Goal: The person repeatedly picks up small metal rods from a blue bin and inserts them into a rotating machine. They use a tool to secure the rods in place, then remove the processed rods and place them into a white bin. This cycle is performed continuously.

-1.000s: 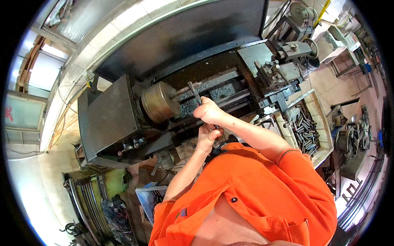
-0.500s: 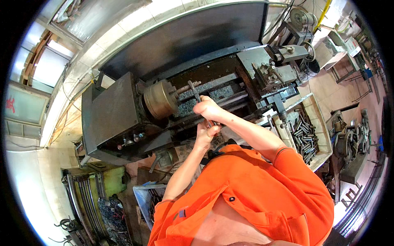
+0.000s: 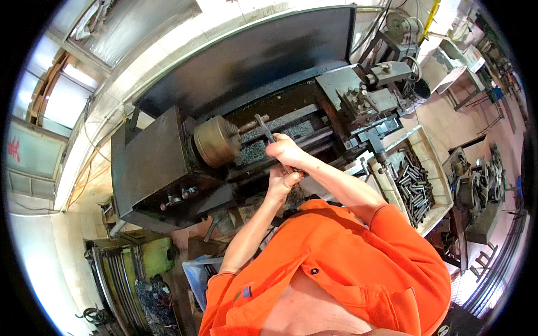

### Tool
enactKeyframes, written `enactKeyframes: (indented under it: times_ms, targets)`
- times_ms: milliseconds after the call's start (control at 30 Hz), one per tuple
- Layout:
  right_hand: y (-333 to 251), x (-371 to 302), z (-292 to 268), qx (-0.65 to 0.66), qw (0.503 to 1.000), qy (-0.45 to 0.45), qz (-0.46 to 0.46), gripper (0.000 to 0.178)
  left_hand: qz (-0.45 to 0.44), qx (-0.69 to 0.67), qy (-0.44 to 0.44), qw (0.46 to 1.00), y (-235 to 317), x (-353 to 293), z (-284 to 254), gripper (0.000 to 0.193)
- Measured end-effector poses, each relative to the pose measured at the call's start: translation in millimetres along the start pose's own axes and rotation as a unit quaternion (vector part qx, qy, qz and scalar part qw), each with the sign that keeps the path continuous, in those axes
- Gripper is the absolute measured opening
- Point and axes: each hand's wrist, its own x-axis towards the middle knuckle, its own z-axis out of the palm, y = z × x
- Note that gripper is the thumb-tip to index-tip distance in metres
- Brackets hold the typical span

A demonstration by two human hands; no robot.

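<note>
Both my hands are closed around a long, narrow grey metal tool [image 3: 264, 126], whose exact kind I cannot make out. My right hand [image 3: 284, 152] wraps its middle. Below and a little to the left, my left hand [image 3: 282, 183] grips its near end. The tool's far end lies at a thin metal bar [image 3: 248, 127] that sticks out of the round brass-coloured chuck [image 3: 217, 141] of a lathe. Whether tool and bar touch is not plain. Metal chips [image 3: 253, 152] lie in the lathe bed under the bar.
Right of the bar stands the lathe's tool post [image 3: 361, 102] on its carriage. A tray [image 3: 443, 185] at the right holds many short metal rods [image 3: 413, 190]. The dark headstock [image 3: 150, 162] with knobbed levers is at the left. Behind rises a dark splash guard [image 3: 252, 56].
The whole view has shifted slightly, with the lathe appearing a little further left at the carriage. Both hands keep their grip, and the tool's far end sits slightly lower in the picture.
</note>
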Motion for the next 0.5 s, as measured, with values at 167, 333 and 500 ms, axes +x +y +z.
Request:
enactKeyframes:
  times_ms: [167, 333, 500]
  targets:
    - [-9, -6, -13, 0.035, 0.999, 0.019, 0.013, 0.023, 0.022, -0.028, -0.008, 0.999, -3, 9, 10, 0.034]
    - [5, 12, 3, -0.047, 0.999, -0.005, 0.022, 0.03, -0.003, -0.023, -0.004, 1.0, 6, 4, -5, 0.03]
    - [15, 8, -10, 0.011, 0.998, 0.061, -0.013, 0.029, 0.044, 0.005, -0.024, 0.999, 10, 9, 14, 0.03]
